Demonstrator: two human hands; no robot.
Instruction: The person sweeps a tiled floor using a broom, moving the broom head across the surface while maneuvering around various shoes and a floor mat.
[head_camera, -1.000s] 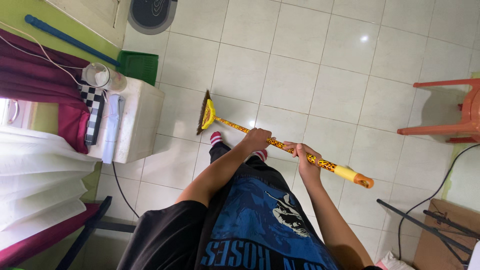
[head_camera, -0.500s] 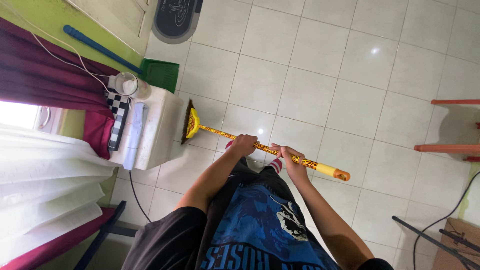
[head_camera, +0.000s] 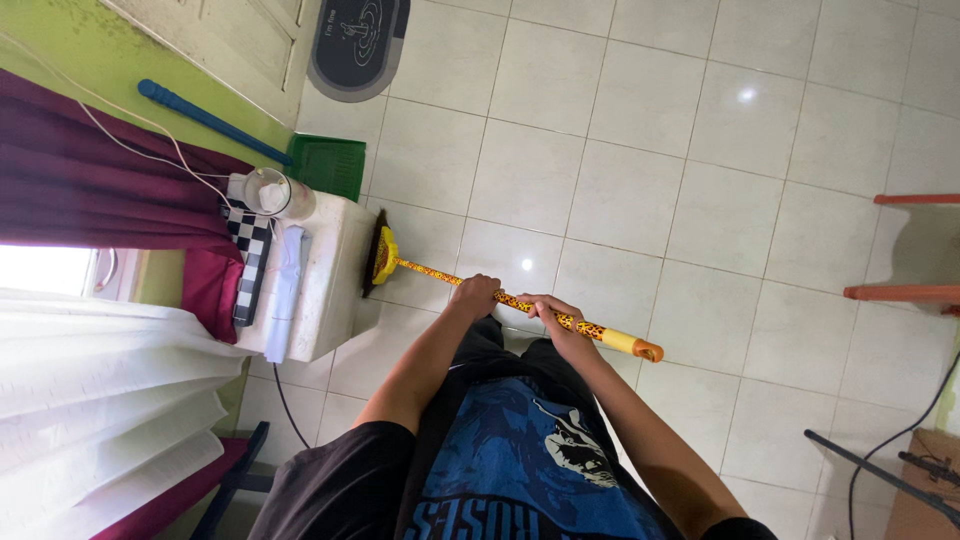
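A: What differs from half a second back?

B: I log the broom (head_camera: 500, 298) shifted left; its brown bristle head now sits just beside the white cabinet (head_camera: 335, 270), against the lower edge. The view has drifted too, and more of the dark oval mat (head_camera: 358, 45) shows at the top.

A: Broom relative to the fingers?

B: Left hand (head_camera: 476, 294) wraps the spotted yellow handle about midway, fingers closed around it. Right hand (head_camera: 552, 315) grips just beside it, toward the plain yellow end cap, fingers also curled shut on the handle. The handle runs diagonally across the tiled floor (head_camera: 640, 150), head low on the left.

A: Packages, signs?

B: A green dustpan (head_camera: 330, 165) with a blue handle leans by the green wall. On the cabinet: a clear round jar (head_camera: 268, 192) and a black-and-white chequered cloth (head_camera: 250, 265). The mat bears a pale print, too small to tell.
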